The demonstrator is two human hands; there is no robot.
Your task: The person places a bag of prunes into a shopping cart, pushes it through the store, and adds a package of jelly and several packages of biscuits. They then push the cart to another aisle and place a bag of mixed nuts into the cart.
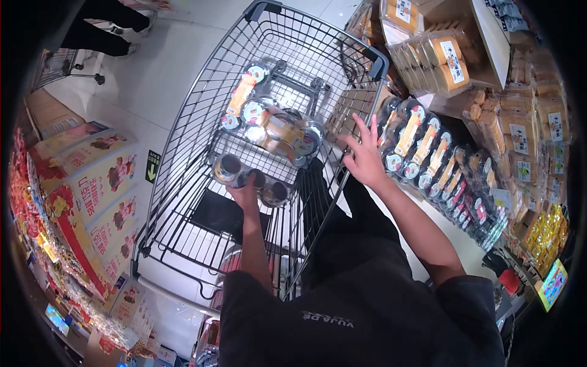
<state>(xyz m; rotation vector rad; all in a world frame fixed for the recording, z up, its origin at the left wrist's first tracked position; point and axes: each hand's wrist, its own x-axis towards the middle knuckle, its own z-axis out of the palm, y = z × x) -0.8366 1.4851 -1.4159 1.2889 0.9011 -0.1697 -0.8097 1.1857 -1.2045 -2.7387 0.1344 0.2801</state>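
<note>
My left hand (pixel 245 194) is inside the wire shopping cart (pixel 183 116), its fingers closed round the middle of a pack of round dark-topped containers (pixel 272 192). Further forward in the cart lie other packs of round containers, one (pixel 243 95) toward the far left side and more (pixel 281 131) near the middle. Above the cart's right side, my right hand (pixel 365 153) has its fingers spread and holds nothing. Just right of it stands a row of similar packs (pixel 422 144).
Packaged baked goods (pixel 440 61) fill shelves at the upper right. Printed red and cream cartons (pixel 101 183) stand left of the cart. A person's dark-clothed legs (pixel 104 33) show at the upper left, beside another cart (pixel 58 67).
</note>
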